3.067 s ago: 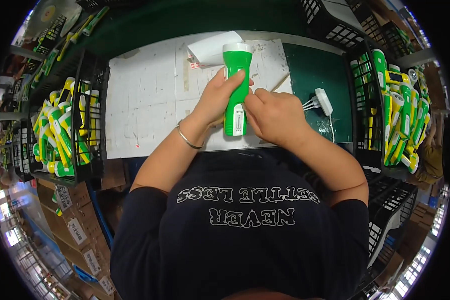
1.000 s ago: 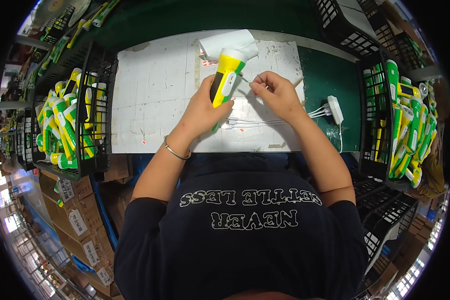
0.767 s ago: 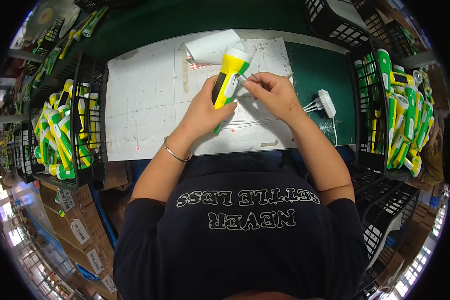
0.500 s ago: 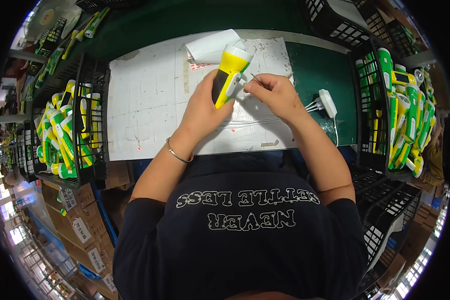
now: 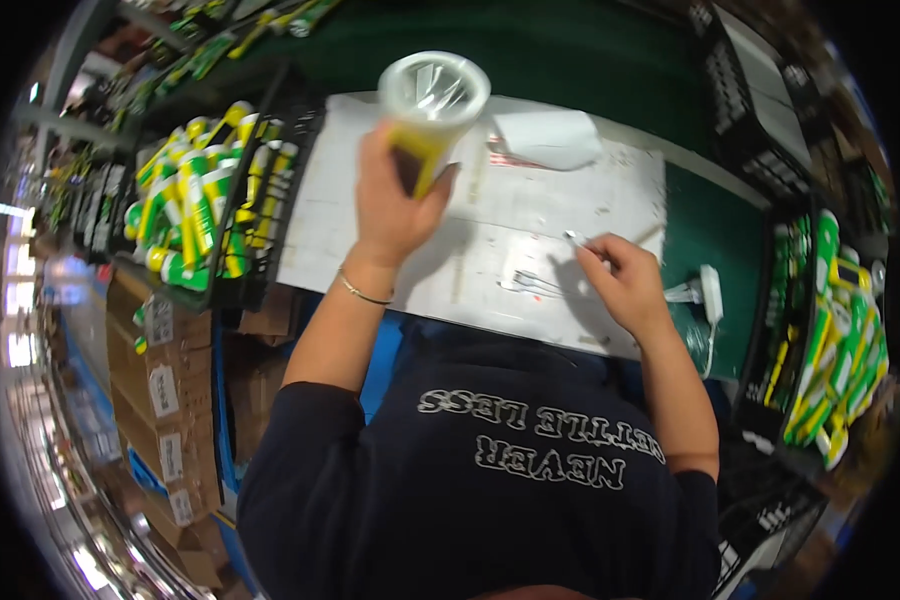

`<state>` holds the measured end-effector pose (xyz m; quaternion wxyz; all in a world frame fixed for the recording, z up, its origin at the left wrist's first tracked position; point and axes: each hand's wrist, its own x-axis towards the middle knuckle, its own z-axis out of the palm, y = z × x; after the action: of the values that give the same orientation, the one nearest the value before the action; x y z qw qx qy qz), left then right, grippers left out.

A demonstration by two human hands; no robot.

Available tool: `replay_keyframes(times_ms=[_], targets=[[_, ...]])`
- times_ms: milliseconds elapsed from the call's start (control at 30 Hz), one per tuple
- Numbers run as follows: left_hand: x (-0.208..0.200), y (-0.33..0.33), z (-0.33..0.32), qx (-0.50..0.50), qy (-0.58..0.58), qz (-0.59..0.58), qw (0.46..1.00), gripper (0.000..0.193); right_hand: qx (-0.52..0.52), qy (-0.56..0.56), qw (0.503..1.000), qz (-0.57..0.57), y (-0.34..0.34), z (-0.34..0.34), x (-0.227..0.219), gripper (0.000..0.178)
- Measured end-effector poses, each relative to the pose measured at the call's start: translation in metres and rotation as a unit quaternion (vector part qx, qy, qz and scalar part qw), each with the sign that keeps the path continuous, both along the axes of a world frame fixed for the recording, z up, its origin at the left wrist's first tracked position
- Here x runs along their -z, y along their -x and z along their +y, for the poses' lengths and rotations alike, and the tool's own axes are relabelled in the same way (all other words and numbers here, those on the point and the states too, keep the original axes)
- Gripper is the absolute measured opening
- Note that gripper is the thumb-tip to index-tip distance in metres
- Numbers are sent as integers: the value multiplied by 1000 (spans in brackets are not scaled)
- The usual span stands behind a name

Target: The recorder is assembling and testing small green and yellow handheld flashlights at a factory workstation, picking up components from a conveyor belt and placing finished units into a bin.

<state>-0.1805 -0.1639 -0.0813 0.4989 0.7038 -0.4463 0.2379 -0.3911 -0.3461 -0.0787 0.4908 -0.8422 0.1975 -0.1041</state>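
Note:
My left hand [image 5: 395, 205] is wrapped round a yellow flashlight [image 5: 435, 135], held up over the left part of the white board. Its wide white-rimmed head is tipped up, so the shiny reflector inside shows; the body is blurred by motion. Farther right and lower, my right hand [image 5: 625, 285] pinches a small white-and-silver piece [image 5: 573, 238] at its fingertips, too small to make out fully. Thin white cables [image 5: 545, 287] lie on the board beside that hand. They run toward a white power strip or adapter [image 5: 710, 293] on the green table.
A white paper sheet [image 5: 548, 138] lies at the back of the board [image 5: 470, 250]. Black crates full of green, yellow and white flashlights stand at left [image 5: 240, 240] and right [image 5: 785, 330]. Cardboard boxes [image 5: 160, 390] are stacked at lower left.
The flashlight has moved left and tilted its head up, away from my right hand. My right hand has drawn apart from it, lower and to the right. The whole view has shifted.

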Motion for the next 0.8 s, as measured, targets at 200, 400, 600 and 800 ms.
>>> replay_keyframes(times_ms=[200, 400, 600, 800], targets=[[-68, -124, 149, -266, -71, 156, 949, 48, 56, -52, 997, -3, -3, 0, 6, 37], [-62, -163, 232, -374, -359, 181, 836, 54, 1, -21, 1000, -22, -19, 13, 13, 36], [-80, -122, 131, -373, -247, -151, 882, 57, -35, 62, 996, -62, -18, 25, 17, 34], [-69, 55, -49, 354, -226, 15, 907, 37, -242, 282, 925, -74, -55, 60, 25, 29]])
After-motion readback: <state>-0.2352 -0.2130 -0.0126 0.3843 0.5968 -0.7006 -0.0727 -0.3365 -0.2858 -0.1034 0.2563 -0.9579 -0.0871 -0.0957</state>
